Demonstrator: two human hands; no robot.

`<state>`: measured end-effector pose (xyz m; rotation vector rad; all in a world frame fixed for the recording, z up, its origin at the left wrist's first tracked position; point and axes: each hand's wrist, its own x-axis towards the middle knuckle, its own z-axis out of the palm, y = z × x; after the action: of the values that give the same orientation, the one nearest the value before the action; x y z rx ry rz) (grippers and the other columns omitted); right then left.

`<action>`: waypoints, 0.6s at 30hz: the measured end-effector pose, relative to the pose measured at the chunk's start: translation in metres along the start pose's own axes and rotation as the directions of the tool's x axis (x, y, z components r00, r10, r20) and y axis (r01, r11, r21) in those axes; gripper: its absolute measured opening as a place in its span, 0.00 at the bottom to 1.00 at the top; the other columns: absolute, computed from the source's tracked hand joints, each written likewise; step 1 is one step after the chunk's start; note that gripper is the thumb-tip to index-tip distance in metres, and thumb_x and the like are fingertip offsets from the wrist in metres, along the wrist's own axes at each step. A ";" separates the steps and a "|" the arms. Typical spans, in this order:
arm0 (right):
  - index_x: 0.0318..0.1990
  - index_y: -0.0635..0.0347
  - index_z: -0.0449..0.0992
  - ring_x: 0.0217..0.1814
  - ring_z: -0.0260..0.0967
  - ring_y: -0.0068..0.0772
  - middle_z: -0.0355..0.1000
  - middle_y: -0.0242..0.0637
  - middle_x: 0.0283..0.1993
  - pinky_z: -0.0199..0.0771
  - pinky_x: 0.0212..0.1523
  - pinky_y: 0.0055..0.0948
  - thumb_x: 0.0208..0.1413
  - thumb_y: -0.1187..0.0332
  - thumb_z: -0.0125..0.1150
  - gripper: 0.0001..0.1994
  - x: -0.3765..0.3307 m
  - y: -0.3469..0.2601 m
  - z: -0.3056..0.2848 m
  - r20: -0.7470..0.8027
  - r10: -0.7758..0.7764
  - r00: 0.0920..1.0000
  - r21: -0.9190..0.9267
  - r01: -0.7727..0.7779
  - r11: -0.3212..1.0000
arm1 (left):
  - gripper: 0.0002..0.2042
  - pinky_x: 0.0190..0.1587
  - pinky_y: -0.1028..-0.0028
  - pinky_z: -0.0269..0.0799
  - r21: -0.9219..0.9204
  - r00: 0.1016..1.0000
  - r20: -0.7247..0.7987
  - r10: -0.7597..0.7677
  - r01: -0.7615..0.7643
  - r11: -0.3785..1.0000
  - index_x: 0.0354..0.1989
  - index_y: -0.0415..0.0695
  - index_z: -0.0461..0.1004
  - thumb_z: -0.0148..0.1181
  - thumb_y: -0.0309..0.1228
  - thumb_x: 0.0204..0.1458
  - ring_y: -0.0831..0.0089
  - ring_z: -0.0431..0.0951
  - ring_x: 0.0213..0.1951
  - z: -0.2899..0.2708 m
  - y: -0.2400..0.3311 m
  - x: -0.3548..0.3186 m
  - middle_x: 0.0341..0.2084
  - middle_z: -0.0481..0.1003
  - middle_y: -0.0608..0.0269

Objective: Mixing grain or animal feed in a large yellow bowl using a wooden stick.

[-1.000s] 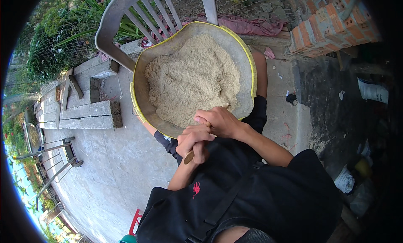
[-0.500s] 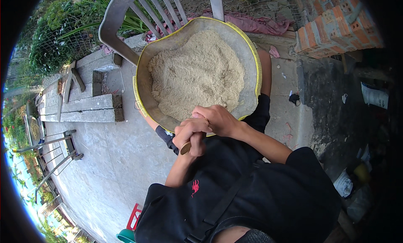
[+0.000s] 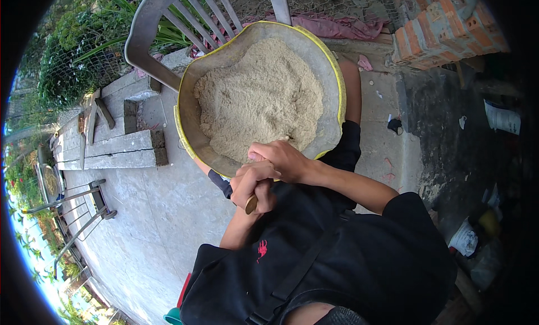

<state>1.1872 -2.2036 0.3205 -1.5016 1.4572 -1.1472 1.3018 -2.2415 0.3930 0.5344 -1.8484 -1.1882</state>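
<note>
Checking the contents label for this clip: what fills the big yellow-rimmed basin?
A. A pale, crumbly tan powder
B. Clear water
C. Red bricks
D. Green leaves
A: the basin holds a heaped mound of pale tan powder, dry and crumbly.

Black short-sleeved shirt [image 3: 337, 257], small red emblem [image 3: 261, 250]

The basin [image 3: 331, 72] rests on the person's lap, the heap of meal [image 3: 258, 97] inside it. A chair [image 3: 163, 22] stands behind; the brick wall [image 3: 443, 24] stands right, timber blocks [image 3: 112, 148] left.
</note>
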 end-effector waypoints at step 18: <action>0.35 0.63 0.66 0.28 0.72 0.55 0.72 0.49 0.25 0.68 0.28 0.47 0.49 0.74 0.56 0.07 0.020 -0.021 0.012 -0.105 -0.172 0.979 -0.052 0.168 0.984 | 0.14 0.15 0.74 0.57 -0.107 0.923 -0.141 0.359 -0.375 0.921 0.25 0.37 0.63 0.43 0.31 0.63 0.76 0.57 0.09 0.000 -0.001 -0.002 0.08 0.61 0.62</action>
<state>1.2046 -2.2225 0.3379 -1.6414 1.4558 -1.3263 1.3029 -2.2406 0.3919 0.1661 -1.6633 -0.9912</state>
